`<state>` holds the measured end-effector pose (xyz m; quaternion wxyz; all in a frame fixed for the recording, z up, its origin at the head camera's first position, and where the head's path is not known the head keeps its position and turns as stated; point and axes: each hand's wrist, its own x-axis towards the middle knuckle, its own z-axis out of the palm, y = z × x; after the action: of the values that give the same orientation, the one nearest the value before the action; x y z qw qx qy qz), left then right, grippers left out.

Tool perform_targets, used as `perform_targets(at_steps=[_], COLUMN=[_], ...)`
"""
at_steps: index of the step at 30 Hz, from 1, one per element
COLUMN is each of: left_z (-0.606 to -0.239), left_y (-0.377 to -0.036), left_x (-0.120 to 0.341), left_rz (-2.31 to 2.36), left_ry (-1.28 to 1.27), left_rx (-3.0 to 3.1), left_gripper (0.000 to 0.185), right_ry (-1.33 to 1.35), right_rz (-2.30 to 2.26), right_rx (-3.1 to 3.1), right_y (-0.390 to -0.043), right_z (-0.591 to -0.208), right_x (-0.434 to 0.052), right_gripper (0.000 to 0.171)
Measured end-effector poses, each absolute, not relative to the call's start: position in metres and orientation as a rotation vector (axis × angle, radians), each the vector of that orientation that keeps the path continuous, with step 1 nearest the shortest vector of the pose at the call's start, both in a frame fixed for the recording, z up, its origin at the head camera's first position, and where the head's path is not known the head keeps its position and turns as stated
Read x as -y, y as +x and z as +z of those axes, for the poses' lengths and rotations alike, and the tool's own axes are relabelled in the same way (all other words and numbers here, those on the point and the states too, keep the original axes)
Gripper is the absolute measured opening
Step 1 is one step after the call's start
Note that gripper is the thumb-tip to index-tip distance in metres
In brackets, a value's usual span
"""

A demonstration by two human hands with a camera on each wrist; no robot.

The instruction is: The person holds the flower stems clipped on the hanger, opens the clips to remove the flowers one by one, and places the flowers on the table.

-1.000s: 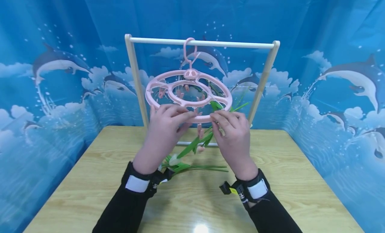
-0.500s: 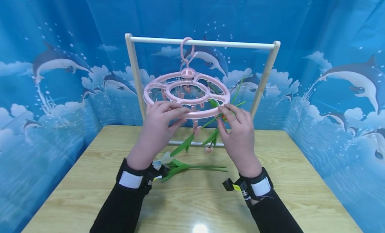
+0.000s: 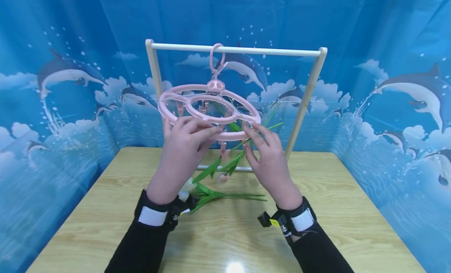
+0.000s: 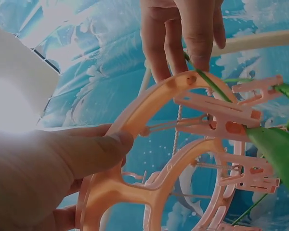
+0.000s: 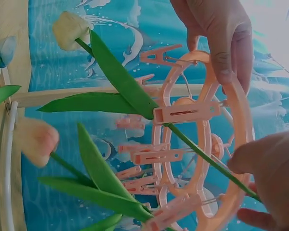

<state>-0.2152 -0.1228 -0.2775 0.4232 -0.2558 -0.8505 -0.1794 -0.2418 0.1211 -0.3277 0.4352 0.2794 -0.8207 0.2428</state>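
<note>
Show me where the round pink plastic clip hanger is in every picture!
Head view: the round pink plastic clip hanger hangs at upper centre, from the white rail.
Left wrist view: it fills the middle and right, seen from below.
Right wrist view: it stands edge-on at centre right.
Shared landmark: the green tulip stem clipped under it.
</note>
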Motion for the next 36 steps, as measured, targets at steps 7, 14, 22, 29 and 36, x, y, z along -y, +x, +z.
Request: perform_targets(at_steps=[7,14,22,29,36], left_z=[-0.274,-0.272,-0.277,-0.269,-0.264], left_y=[-0.214,-0.217,-0.222,-0.202,-0.189], left_x=[0.129,0.132,0.131,0.129,0.116], left_rz=[-0.659,-0.815,-0.813,-0.729,-0.598], left_ry=[-0.779,-0.804,-0.730,-0.535,-0.661], left_rx=[2.144,2.212,2.135,1.997,2.542], left_gripper=[0.034,0.039,0.038,0.026,0.014], right_ry=[0.600,0.518,0.503,0.467,0.450], right_rz=[0.592,0.639,0.615,0.589,0.593], right_rx=[1.852,1.791,1.806,1.832,1.842], right_y=[-0.234,-0.237,-0.240,-0.239,-0.239], right_z=[-0.320,-0.316,-0.315,-0.315,-0.314], right_x=[-0.123,-0.134,-0.139,-0.138,-0.139], right_gripper=[0.037,0.035,0.025,0.024,0.024])
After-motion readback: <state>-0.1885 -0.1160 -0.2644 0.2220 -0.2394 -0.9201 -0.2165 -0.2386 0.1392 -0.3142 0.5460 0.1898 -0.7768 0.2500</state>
